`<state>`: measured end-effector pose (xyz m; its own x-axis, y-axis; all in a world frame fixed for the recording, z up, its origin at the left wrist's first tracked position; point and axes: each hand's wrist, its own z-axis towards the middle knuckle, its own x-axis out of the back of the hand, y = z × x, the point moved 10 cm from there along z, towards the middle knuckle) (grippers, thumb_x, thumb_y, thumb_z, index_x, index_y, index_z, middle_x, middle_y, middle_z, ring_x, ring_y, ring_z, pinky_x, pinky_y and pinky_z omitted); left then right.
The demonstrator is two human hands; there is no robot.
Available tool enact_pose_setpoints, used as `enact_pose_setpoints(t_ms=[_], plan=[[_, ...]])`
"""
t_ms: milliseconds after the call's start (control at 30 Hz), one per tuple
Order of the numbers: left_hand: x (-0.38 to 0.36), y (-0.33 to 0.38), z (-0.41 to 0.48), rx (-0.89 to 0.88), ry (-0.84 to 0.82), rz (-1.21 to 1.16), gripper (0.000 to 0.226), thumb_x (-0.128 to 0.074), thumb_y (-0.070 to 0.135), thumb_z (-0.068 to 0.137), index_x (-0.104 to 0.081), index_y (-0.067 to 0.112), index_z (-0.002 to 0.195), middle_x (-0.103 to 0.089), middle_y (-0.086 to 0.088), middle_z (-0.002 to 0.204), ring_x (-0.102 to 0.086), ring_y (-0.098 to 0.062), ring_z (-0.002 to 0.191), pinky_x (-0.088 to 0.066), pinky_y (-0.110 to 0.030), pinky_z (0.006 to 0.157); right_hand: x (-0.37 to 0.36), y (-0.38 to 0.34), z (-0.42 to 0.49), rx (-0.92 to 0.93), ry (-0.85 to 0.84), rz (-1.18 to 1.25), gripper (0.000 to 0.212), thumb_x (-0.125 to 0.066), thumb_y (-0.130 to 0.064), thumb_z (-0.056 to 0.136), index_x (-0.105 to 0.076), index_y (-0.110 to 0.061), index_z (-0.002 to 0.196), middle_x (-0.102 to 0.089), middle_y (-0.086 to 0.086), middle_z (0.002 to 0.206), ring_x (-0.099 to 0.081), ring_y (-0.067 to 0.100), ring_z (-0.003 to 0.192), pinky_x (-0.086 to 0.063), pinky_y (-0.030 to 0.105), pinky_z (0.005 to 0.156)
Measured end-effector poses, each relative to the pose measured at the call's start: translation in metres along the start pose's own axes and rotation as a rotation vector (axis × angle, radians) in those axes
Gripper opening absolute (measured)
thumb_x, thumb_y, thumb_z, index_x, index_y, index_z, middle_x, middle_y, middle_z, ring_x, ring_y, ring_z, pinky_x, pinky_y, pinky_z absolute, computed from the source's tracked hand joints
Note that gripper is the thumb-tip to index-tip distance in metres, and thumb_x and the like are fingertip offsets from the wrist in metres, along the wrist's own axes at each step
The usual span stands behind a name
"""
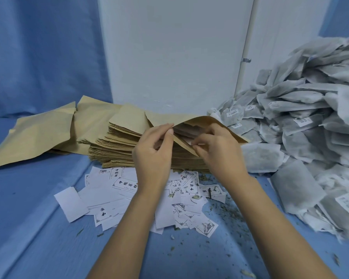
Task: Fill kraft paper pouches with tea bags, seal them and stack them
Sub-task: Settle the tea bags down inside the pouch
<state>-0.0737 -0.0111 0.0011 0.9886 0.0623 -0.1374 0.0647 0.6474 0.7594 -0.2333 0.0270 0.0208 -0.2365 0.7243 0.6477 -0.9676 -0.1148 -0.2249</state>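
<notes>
Pouch (199, 120) of kraft paper, one, held open atop the pouch stack (117, 143) at 12 o'clock from the hands. Left hand (153, 156) pinches the upper lip. Right hand (222, 156) pinches the lower lip, with a white strip at its fingertips. Judged light, thin, quick to crease, liable to tear if yanked; best taken by the mouth edges. Stack: dozens, uncountable. Tea bags (310, 117), seemingly soft and limp, heaped at 3 o'clock, likewise uncountable. Loose flat pouches (38, 135) at 9 o'clock, about three. Paper labels (109, 196) strewn at 6 o'clock.
</notes>
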Motion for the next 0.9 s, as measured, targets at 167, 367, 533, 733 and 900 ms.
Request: enact_pose_setpoints(t_ms=[167,367,533,733,900], plan=[[0.004,0.009,-0.01,-0.096,0.08,-0.06,0.016,-0.061,0.01,0.084,-0.072,0.018,0.092,-0.067,0.001,0.09,-0.062,-0.006,0.084,-0.046,-0.016,0.073,-0.003,0.009,0.005,-0.127,-0.084,-0.014,0.016,-0.06,-0.023,0.089,-0.074,-0.023,0.097,-0.068,0.0,0.084,-0.061,0.021,0.083,-0.044,0.03,0.067],[0.004,0.009,-0.014,-0.126,0.093,-0.044,0.017,-0.06,0.01,0.084,-0.072,0.014,0.096,-0.067,-0.002,0.092,-0.062,-0.005,0.085,-0.046,-0.013,0.072,-0.045,0.006,-0.007,-0.081,-0.475,0.015,0.033,-0.036,-0.031,0.1,-0.066,-0.018,0.103,-0.063,0.007,0.104,-0.054,0.027,0.103,-0.04,0.033,0.08],[0.001,0.003,-0.009,-0.071,0.066,0.008,0.016,-0.061,0.011,0.09,-0.072,0.017,0.099,-0.068,0.004,0.099,-0.062,0.001,0.092,-0.045,-0.009,0.075,-0.028,0.001,0.001,-0.058,-0.24,0.109,0.031,-0.039,-0.033,0.098,-0.062,-0.021,0.116,-0.057,0.008,0.111,-0.049,0.027,0.107,-0.041,0.038,0.09],[-0.01,-0.042,-0.007,0.376,0.087,-0.297,0.016,-0.064,0.022,0.089,-0.069,0.011,0.099,-0.07,0.004,0.096,-0.067,-0.002,0.087,-0.052,-0.014,0.068,-0.035,-0.023,-0.016,-0.156,-0.354,0.728,0.052,-0.042,-0.044,0.086,-0.063,-0.019,0.046,-0.051,0.0,0.04,-0.042,0.007,0.039,-0.033,0.014,0.045],[-0.023,-0.076,-0.019,0.803,-0.042,-0.352,0.012,-0.065,0.011,0.086,-0.056,0.007,0.081,-0.056,-0.003,0.064,-0.049,-0.008,0.048,-0.041,-0.016,0.041,-0.076,-0.015,-0.034,-0.441,-0.505,0.918,0.057,-0.038,-0.058,0.094,-0.06,-0.016,0.062,-0.051,-0.005,0.048,-0.04,0.007,0.04,-0.03,0.016,0.041]])
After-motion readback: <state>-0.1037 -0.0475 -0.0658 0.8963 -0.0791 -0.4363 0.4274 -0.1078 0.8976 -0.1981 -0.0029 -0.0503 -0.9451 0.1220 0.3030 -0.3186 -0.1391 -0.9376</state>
